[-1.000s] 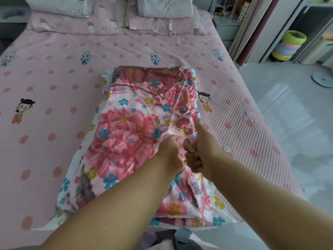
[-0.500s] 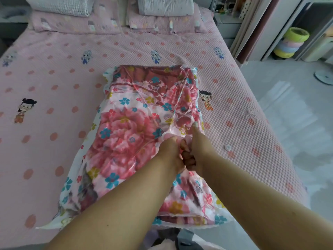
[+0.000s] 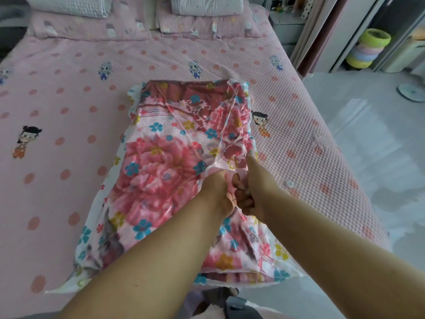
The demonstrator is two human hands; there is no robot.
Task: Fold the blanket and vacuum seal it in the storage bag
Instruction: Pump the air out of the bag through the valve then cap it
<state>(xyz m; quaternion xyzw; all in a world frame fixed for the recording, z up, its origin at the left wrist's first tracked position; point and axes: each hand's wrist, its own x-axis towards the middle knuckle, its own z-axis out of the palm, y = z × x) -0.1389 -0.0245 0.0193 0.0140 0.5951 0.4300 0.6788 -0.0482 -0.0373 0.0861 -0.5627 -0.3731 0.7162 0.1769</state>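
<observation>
Not much has shifted in the last second: both hands stay bunched together. Left hand (image 3: 218, 192) and right hand (image 3: 255, 187) have fingers curled, pinching the storage bag (image 3: 232, 125) film above the folded blanket (image 3: 161, 162) on the bed (image 3: 69, 93). Looks like fiddling with the valve; next probably needs suction.

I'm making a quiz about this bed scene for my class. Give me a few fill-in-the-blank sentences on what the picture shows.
1. The folded floral blanket lies inside a clear plastic ____.
2. The storage bag rests on a ____ with a pink dotted cover.
3. The left hand and right hand meet on the bag's ____ side, pinching its plastic.
4. Two ____ lie at the far end of the bed.

Missing words: bag; bed; top; pillows
</observation>
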